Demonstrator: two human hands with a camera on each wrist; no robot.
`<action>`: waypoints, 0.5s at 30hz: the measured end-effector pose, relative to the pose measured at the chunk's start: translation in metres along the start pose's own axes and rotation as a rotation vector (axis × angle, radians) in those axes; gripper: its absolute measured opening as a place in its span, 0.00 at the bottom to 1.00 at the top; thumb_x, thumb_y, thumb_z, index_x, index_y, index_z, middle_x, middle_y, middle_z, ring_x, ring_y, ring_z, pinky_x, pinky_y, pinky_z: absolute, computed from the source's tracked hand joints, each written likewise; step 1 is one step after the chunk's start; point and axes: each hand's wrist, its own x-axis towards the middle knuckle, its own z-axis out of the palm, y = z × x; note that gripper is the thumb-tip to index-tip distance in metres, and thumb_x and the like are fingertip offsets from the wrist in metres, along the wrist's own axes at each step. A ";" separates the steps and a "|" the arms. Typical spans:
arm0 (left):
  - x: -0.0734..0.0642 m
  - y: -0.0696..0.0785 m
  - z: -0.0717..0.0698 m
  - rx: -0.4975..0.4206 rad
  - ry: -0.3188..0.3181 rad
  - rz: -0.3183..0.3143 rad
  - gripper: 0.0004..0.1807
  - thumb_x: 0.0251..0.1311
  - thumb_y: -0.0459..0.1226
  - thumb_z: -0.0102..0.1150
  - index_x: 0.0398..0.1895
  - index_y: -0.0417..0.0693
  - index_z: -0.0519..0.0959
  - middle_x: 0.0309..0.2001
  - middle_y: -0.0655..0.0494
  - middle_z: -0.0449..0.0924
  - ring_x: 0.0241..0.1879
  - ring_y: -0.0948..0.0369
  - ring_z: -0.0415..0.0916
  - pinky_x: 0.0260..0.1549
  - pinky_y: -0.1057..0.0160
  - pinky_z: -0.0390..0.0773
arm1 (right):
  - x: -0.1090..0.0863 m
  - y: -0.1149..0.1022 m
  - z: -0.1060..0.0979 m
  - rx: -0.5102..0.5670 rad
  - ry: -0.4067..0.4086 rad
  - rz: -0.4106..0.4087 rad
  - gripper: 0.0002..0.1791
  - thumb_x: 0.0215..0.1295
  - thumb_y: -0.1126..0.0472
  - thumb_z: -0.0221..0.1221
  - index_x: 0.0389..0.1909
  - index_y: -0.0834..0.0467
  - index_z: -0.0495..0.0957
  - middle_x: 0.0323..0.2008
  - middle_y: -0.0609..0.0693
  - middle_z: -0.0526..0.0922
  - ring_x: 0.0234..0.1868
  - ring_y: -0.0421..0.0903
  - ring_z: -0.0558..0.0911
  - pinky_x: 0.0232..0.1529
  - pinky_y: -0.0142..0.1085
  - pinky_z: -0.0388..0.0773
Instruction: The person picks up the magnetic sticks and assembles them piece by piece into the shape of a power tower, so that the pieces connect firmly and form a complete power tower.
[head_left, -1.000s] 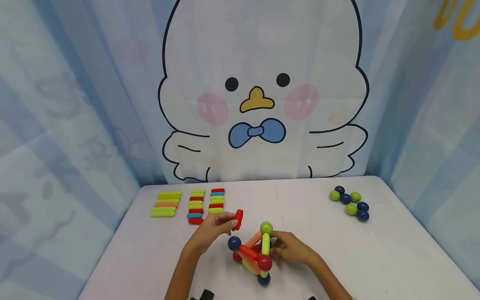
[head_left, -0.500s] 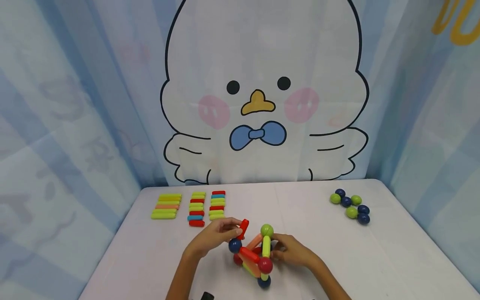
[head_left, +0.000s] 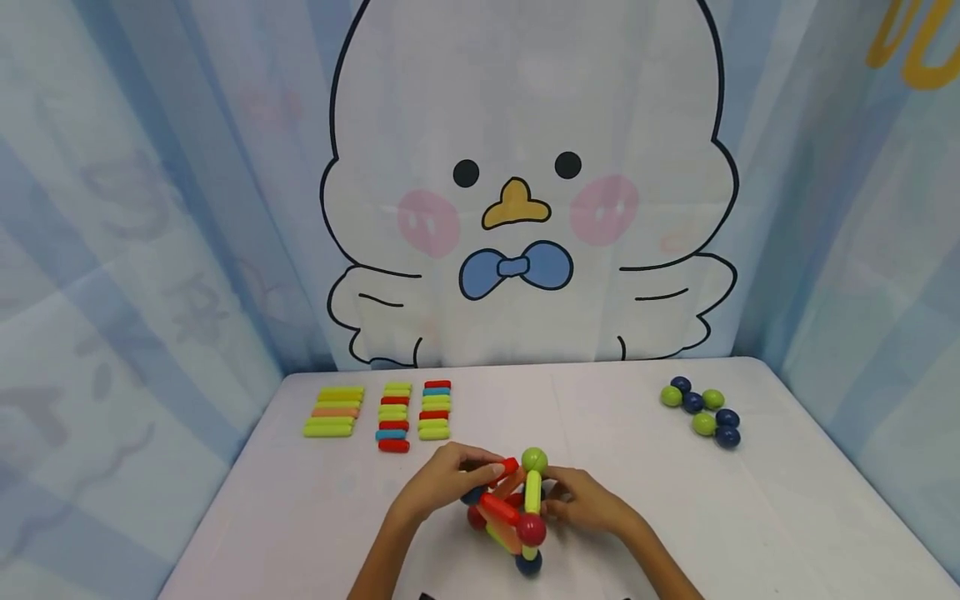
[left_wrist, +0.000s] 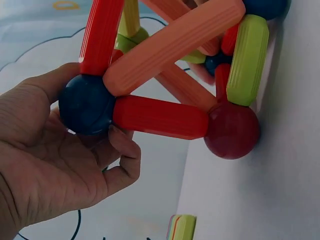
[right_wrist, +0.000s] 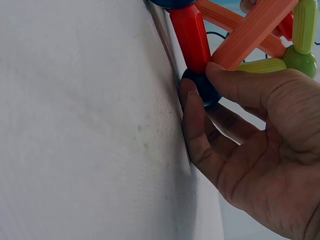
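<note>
A ball-and-rod frame point(head_left: 501, 508), coloured red, orange, yellow-green and dark blue, is stood on the white surface point(head_left: 750, 517), well apart from its back edge. A red rod point(head_left: 511, 466) is held aslant between a blue ball point(head_left: 473, 497) and the green ball point(head_left: 534, 459).

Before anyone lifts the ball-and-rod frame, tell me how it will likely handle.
The frame should probably move as one stiff piece, since straight rods link its balls into a triangle. It might come apart at the joints if pulled, as the rods meet the balls only at their ends. The glossy, round balls could feel slippery.
</note>
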 end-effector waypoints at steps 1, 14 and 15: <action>0.000 0.001 0.002 0.004 0.004 0.005 0.19 0.64 0.48 0.61 0.51 0.46 0.84 0.42 0.53 0.85 0.40 0.61 0.77 0.42 0.61 0.83 | 0.000 0.000 0.000 0.002 0.001 -0.003 0.28 0.63 0.62 0.62 0.63 0.65 0.69 0.54 0.61 0.79 0.41 0.46 0.82 0.36 0.30 0.81; 0.003 0.003 0.019 0.009 0.090 0.013 0.16 0.64 0.47 0.61 0.49 0.49 0.84 0.42 0.54 0.84 0.40 0.59 0.76 0.40 0.61 0.83 | 0.000 0.001 0.000 -0.026 0.011 -0.023 0.27 0.64 0.63 0.61 0.63 0.66 0.69 0.53 0.60 0.80 0.42 0.47 0.82 0.38 0.30 0.81; 0.003 0.003 0.019 0.005 0.095 0.013 0.16 0.64 0.47 0.61 0.49 0.49 0.84 0.41 0.54 0.84 0.40 0.59 0.76 0.40 0.60 0.83 | 0.000 0.001 0.000 -0.032 0.011 -0.022 0.27 0.64 0.62 0.61 0.63 0.66 0.70 0.53 0.59 0.80 0.42 0.47 0.82 0.39 0.30 0.80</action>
